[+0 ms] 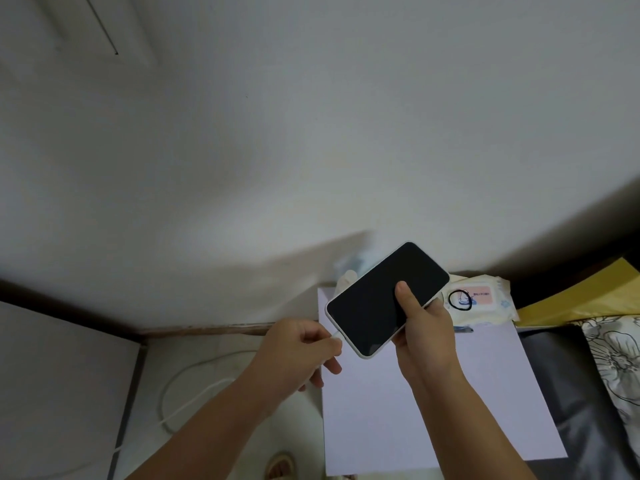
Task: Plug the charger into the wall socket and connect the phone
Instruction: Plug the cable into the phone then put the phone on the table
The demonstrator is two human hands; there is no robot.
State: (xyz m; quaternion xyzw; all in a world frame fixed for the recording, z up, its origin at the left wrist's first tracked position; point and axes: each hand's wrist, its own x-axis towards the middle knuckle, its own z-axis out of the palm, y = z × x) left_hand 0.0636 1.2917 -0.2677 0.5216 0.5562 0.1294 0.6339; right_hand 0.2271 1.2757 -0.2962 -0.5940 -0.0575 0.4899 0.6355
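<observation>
The phone [387, 298] is held in the air above the near edge of a white table top [433, 403], screen dark and facing up, tilted so that its lower short end points down and toward the left hand; that slant seems chosen to present the charging port squarely to the incoming plug. The right hand [424, 336] clamps the phone from the side nearest the person, thumb pressed flat on the glass and the other fingers wrapped underneath, only their tips showing past the far edge, a grip that steadies the body against a push from the opposite end. At the phone's lower end the left hand [304, 351] pinches the cable plug [336, 338] between thumb and forefinger, the remaining fingers curled loosely below; the plug's tip lies right at the port, though whether it is seated or just touching cannot be told. From that hand the white cable [183, 393] drops away and loops on the pale floor down-left of the phone, slack enough to put no tug on the connector. The wall socket and charger body are out of view. Behind the phone, on the table's far side, a pack of wet wipes [479, 301] carries a black hair tie [460, 300].
</observation>
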